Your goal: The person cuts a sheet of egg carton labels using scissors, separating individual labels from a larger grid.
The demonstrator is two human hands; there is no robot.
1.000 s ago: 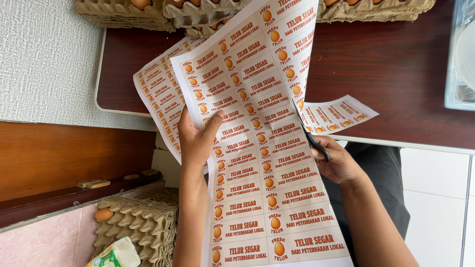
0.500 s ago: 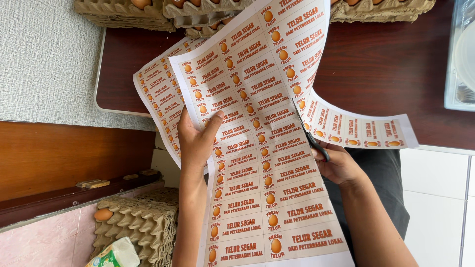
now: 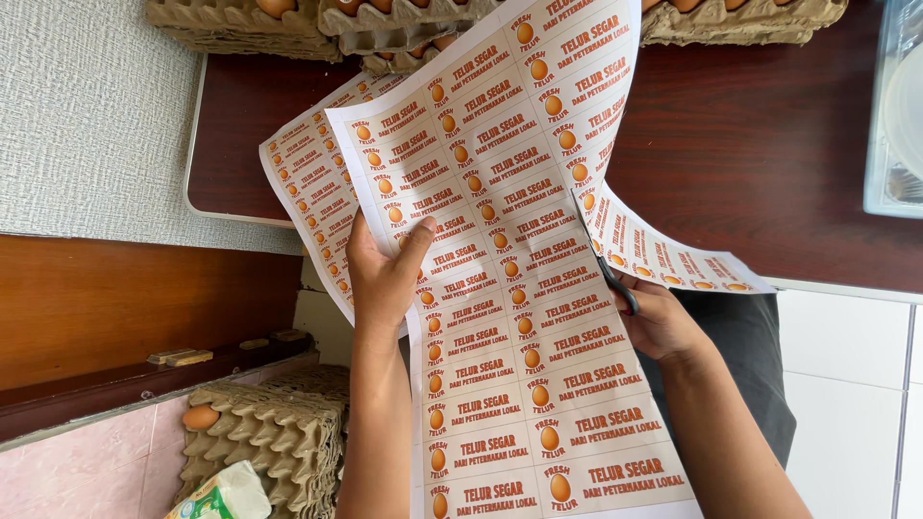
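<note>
The person's left hand point(image 3: 385, 279) holds up a large white paper sheet printed with rows of orange egg labels point(image 3: 510, 288), the thumb pressed on its front and the fingers curled behind its left edge, so the hand is clamped on the paper. A second printed sheet of the same kind point(image 3: 312, 192) lies just behind it, showing at the left side. The right hand point(image 3: 663, 322) grips a pair of black-handled scissors point(image 3: 604, 259), fingers closed through the handles, with the blades set into the right edge of the front sheet. From that cut a narrow strip of labels point(image 3: 673, 259) hangs off to the right, over a dark reddish-brown wooden table point(image 3: 760, 144).

The sheets are held in the air above the person's lap, in front of the table's edge. Grey cardboard egg trays holding brown eggs point(image 3: 288, 19) stand along the far side of the table. Below left, a stack of grey cardboard egg trays point(image 3: 279, 432) holds one brown egg point(image 3: 200, 416).
</note>
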